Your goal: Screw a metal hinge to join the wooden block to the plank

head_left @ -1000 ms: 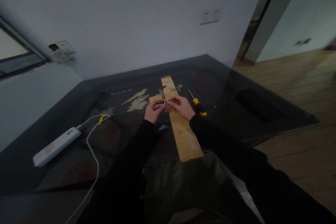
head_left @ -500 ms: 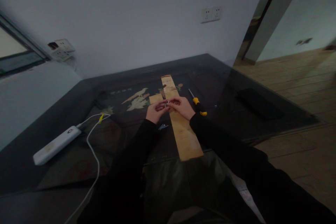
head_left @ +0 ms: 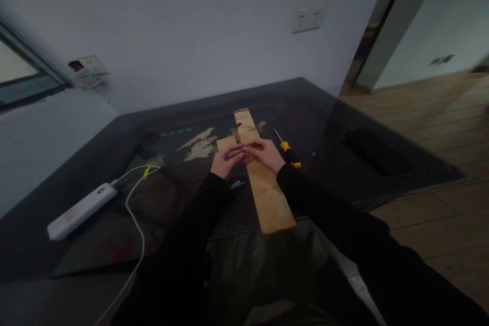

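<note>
My left hand (head_left: 225,159) and my right hand (head_left: 265,154) meet fingertip to fingertip over a long pale wooden board (head_left: 263,191) that lies on the dark glass table (head_left: 114,224). Both pinch a small metal piece (head_left: 243,149) between them; it is too small to name. A shorter wooden piece (head_left: 226,141) pokes out to the left of the board, just behind my left hand. Several loose screws (head_left: 237,184) lie on the glass near my left wrist.
A screwdriver with a yellow and black handle (head_left: 288,155) lies right of the board. A white power bank (head_left: 78,211) with a white cable (head_left: 135,229) sits at the left. A dark flat object (head_left: 376,150) rests at the table's right side. Wall sockets (head_left: 306,20) are behind.
The small metal piece stood upright between my fingers a second ago; now my fingertips have closed together over it. My hands have shifted slightly away from me. Nothing else moved.
</note>
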A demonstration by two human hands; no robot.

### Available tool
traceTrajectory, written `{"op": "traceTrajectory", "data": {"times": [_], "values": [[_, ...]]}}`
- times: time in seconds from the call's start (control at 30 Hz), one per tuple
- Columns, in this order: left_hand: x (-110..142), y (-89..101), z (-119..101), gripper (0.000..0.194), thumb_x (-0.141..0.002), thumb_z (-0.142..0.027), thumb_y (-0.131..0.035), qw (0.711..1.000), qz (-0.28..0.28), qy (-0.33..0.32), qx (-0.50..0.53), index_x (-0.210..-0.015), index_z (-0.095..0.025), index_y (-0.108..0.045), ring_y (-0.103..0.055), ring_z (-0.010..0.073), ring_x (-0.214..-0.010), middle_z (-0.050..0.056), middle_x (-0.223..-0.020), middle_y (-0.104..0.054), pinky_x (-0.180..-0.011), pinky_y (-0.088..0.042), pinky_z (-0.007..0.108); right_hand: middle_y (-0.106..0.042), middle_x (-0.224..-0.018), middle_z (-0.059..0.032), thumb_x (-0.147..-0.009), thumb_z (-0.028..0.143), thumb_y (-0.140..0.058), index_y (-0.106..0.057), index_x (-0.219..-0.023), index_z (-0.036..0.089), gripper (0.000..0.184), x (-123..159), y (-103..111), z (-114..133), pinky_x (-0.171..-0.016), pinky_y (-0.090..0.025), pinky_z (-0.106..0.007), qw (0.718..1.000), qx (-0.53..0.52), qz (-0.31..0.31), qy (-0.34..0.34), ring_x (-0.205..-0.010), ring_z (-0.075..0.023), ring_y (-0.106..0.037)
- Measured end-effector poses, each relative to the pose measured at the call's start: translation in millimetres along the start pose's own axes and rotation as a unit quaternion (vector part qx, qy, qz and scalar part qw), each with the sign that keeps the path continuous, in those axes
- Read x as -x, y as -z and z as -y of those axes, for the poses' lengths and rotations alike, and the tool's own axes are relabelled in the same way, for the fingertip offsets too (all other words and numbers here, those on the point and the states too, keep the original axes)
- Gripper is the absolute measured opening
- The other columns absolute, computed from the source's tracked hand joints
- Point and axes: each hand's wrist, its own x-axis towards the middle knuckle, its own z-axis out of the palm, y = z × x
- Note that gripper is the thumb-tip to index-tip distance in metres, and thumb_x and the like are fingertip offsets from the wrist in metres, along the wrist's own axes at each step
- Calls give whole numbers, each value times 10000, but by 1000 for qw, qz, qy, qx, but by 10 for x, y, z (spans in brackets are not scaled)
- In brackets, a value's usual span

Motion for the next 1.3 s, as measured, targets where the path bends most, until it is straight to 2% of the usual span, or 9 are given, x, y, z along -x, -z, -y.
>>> {"op": "traceTrajectory", "data": {"times": [0.13,0.33,0.53,0.87,1.13,1.3], "values": [[-1,6,0,609,-613,-425,-828,1000,-3,-3,6,-1093,-94,-652,-717,252,-872,154,-1034,-729,-821,-593,400,-703,-780,-54,-695,402,-733,-705,-887,147,320,3,-3,4,-581,-474,-258,1000,-15,7,-4,-641,-129,-604],[-14,21,21,608,-629,-430,-818,1000,-14,-23,3,-1109,-99,-645,-719,249,-848,149,-1019,-728,-809,-594,405,-676,-723,-35,-728,392,-702,-719,-962,140,345,12,-1,27,-490,-383,-222,1000,2,13,-3,-546,-90,-506],[-17,22,29,603,-641,-440,-809,999,-10,-31,-13,-1110,-101,-639,-719,242,-825,146,-995,-732,-772,-599,388,-676,-740,-43,-742,389,-685,-724,-958,128,341,22,9,63,-488,-369,-223,1000,21,14,17,-548,-86,-483],[-17,26,36,606,-648,-438,-796,999,-6,-33,-36,-1122,-109,-612,-715,206,-701,136,-977,-732,-631,-582,307,-671,-798,-52,-771,377,-653,-713,-925,124,302,21,-10,65,-575,-401,-244,995,77,9,64,-627,-106,-520],[9,-10,30,534,-654,-394,-793,997,-17,-38,-65,-1087,-139,-613,-716,214,-776,105,-946,-731,-716,-585,332,-621,-702,-30,-786,311,-588,-684,-915,112,256,31,-32,48,-535,-384,-247,988,130,-8,83,-565,-109,-488],[1,-16,58,511,-685,-433,-759,997,-15,-45,-62,-1083,-142,-626,-711,207,-753,96,-918,-733,-690,-586,320,-639,-700,-25,-781,307,-583,-657,-789,145,179,20,-23,49,-570,-400,-244,988,126,-12,92,-613,-118,-518]]}}
